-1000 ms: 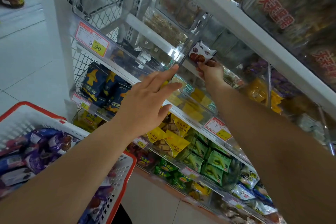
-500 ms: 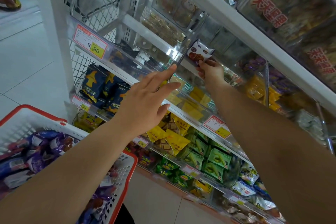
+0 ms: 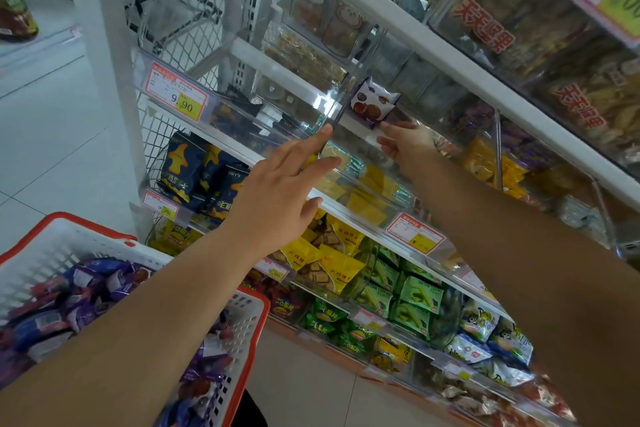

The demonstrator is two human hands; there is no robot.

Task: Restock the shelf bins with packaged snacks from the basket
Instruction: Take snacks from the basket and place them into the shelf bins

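Note:
A white and purple snack packet (image 3: 372, 102) with cookie pictures sits at the mouth of a clear shelf bin (image 3: 298, 107) on the upper shelf. My right hand (image 3: 407, 147) is just below the packet, fingers loosely extended, fingertips at its lower edge. My left hand (image 3: 284, 191) reaches up with straight fingers, the index fingertip touching the bin's clear front edge. At the lower left is the white basket with a red rim (image 3: 251, 340), which holds several purple snack packets (image 3: 104, 282).
Shelf rows below hold dark blue bags (image 3: 197, 173), yellow bags (image 3: 329, 260) and green matcha packs (image 3: 412, 302). Price tags (image 3: 176, 97) hang on the bin fronts. Clear bins of dried snacks (image 3: 540, 42) fill the top right. White tiled floor lies at left.
My right hand has eased its grip; the packet now stands in the bin opening above the fingertips. The left hand has stayed at the bin's edge.

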